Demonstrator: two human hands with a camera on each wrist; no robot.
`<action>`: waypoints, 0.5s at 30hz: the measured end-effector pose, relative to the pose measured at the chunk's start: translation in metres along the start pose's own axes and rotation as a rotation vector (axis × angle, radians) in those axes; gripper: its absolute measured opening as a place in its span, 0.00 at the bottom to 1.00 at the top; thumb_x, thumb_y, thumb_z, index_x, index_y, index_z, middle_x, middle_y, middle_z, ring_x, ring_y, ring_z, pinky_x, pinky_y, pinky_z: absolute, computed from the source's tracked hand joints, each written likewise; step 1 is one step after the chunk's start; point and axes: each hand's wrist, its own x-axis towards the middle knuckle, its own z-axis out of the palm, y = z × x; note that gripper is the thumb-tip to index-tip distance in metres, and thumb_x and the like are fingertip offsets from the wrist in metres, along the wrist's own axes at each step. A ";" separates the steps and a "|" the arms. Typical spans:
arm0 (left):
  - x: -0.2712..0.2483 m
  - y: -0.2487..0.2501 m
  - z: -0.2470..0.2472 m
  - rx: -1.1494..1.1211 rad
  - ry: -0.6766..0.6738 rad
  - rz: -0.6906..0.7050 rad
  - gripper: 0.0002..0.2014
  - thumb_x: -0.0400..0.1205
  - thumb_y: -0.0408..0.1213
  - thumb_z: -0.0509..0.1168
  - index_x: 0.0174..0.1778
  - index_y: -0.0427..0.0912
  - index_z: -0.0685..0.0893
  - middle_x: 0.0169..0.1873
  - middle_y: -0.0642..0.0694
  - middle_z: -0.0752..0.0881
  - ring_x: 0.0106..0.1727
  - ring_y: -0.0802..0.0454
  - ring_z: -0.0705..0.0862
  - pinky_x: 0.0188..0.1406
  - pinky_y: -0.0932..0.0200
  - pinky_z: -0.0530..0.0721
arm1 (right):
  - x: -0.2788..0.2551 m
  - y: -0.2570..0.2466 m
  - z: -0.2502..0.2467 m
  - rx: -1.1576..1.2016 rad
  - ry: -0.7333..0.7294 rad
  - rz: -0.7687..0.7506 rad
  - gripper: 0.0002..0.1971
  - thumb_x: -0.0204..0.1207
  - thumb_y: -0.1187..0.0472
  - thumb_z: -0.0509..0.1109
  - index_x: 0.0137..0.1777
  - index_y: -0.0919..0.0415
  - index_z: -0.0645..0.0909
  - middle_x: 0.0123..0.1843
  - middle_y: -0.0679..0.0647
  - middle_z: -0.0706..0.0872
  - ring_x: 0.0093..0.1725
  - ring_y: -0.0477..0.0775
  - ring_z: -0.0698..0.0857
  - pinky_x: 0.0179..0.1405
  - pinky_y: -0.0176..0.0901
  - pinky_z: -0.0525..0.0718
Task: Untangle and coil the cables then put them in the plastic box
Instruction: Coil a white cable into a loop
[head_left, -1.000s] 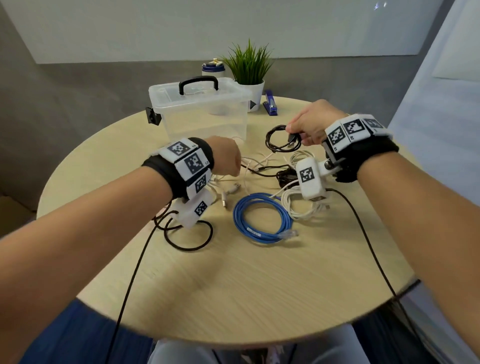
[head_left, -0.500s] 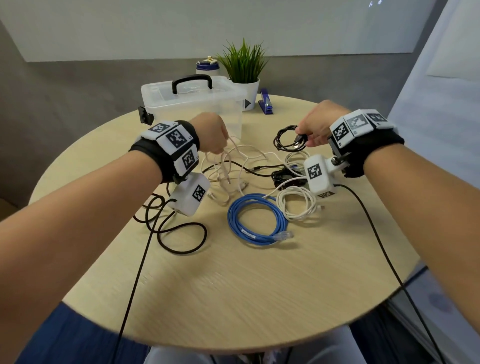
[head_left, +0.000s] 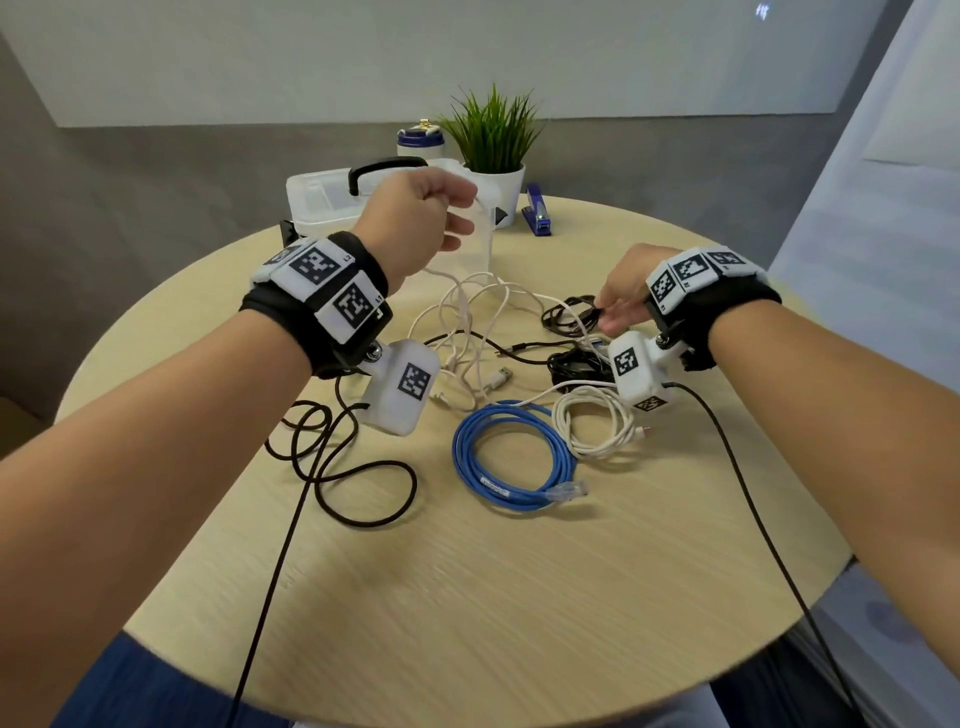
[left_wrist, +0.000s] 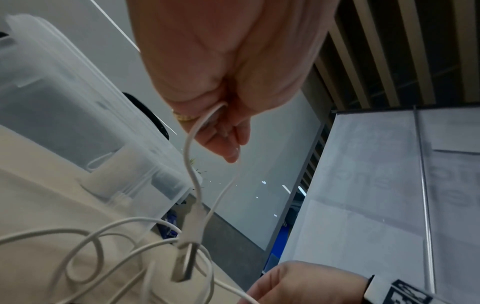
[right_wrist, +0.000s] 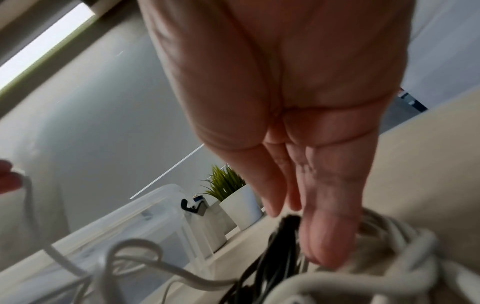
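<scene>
Left hand (head_left: 415, 218) fingers curled on white cable (head_left: 470, 312) above table (head_left: 467, 597), right hand (head_left: 623, 299) pinching black cable (head_left: 569, 312), plastic box (head_left: 322, 200) beyond the fingers.

Left wrist band (head_left: 332, 291) tags read "L2" (other one approx. "L1"); nothing else legible.

Wrists: black wristbands (head_left: 332, 322) carrying white square-coded marker tiles.
Cameras: white camera boxes (head_left: 400, 387) beneath, trailing black leads.
Finger: gold ring (left_wrist: 185, 117).
</scene>
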 end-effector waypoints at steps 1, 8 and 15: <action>0.000 0.002 -0.001 -0.034 -0.005 0.000 0.18 0.86 0.25 0.48 0.52 0.41 0.83 0.53 0.45 0.83 0.41 0.57 0.86 0.36 0.66 0.83 | -0.001 -0.002 0.001 -0.037 0.014 0.040 0.10 0.78 0.70 0.69 0.55 0.77 0.80 0.45 0.65 0.89 0.45 0.60 0.90 0.47 0.48 0.90; 0.000 0.016 -0.002 -0.158 -0.010 0.029 0.21 0.85 0.24 0.47 0.63 0.44 0.81 0.58 0.51 0.82 0.44 0.58 0.85 0.38 0.64 0.82 | -0.018 -0.024 0.007 -0.024 -0.088 -0.135 0.19 0.81 0.43 0.64 0.51 0.60 0.84 0.49 0.53 0.90 0.48 0.53 0.88 0.55 0.52 0.84; -0.004 0.034 -0.013 -0.329 0.088 0.147 0.22 0.85 0.23 0.48 0.71 0.43 0.75 0.67 0.51 0.78 0.52 0.55 0.84 0.42 0.64 0.81 | -0.032 -0.038 0.013 -0.133 -0.116 -0.341 0.06 0.81 0.58 0.68 0.55 0.49 0.81 0.36 0.48 0.91 0.41 0.48 0.90 0.44 0.45 0.80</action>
